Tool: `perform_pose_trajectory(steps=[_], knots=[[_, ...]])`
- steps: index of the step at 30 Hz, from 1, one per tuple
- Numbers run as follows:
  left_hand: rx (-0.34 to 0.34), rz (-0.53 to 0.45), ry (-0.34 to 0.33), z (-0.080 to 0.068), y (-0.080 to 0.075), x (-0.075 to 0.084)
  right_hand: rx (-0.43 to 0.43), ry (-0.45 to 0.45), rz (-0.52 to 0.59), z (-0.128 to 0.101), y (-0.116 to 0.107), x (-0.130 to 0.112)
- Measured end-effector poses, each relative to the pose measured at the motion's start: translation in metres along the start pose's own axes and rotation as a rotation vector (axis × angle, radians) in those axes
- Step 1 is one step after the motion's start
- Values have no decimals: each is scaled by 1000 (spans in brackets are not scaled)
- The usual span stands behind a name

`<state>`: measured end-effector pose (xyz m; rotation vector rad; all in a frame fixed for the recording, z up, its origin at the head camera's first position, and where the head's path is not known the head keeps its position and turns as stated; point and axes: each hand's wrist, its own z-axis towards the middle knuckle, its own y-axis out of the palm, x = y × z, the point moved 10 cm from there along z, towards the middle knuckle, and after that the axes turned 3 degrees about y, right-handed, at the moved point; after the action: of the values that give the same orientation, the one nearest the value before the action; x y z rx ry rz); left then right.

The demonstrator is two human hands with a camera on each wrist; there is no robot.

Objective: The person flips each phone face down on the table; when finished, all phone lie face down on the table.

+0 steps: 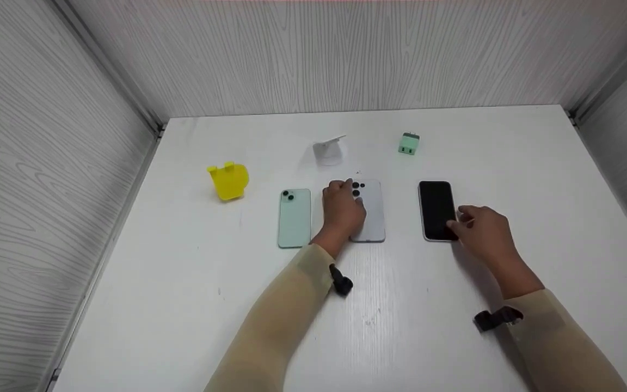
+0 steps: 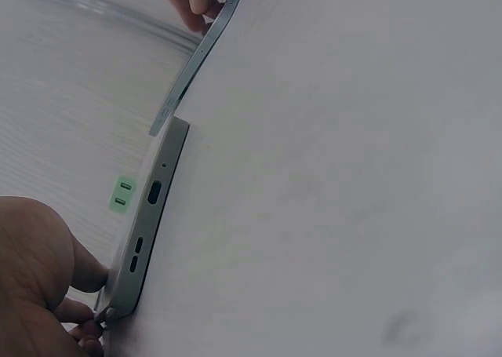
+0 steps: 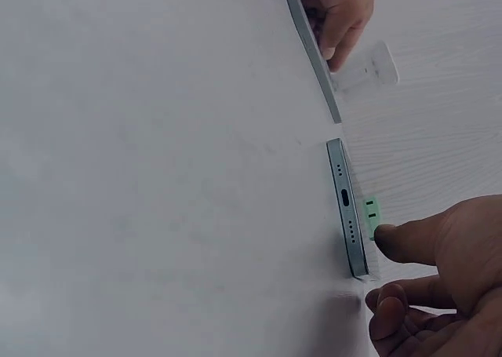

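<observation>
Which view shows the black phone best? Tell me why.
The head view: the black phone lies face up, whole, with the right hand at its near right corner. The right wrist view shows only its bottom edge, with port. The left wrist view shows a thin edge by fingers.

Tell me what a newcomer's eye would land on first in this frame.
Probably the three phones lined up mid-table: a mint green phone on the left, a silver phone under the left hand, and a black phone touched at its right edge by the right hand. Next, the bright yellow object at left and the green charger farther back.
</observation>
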<state>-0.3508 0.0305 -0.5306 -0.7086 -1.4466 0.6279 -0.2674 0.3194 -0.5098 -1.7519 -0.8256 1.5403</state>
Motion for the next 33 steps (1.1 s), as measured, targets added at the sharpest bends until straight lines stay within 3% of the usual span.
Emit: perform_pose_trajectory(steps=[17, 27, 33], knots=[[0, 19, -4, 1, -2, 0, 7, -23, -7, 3, 4, -2], [24, -4, -44, 0, -2, -3, 14, -36, -11, 4, 4, -1], [19, -34, 6, -5, 0, 10, 10, -24, 5, 4, 4, 1]])
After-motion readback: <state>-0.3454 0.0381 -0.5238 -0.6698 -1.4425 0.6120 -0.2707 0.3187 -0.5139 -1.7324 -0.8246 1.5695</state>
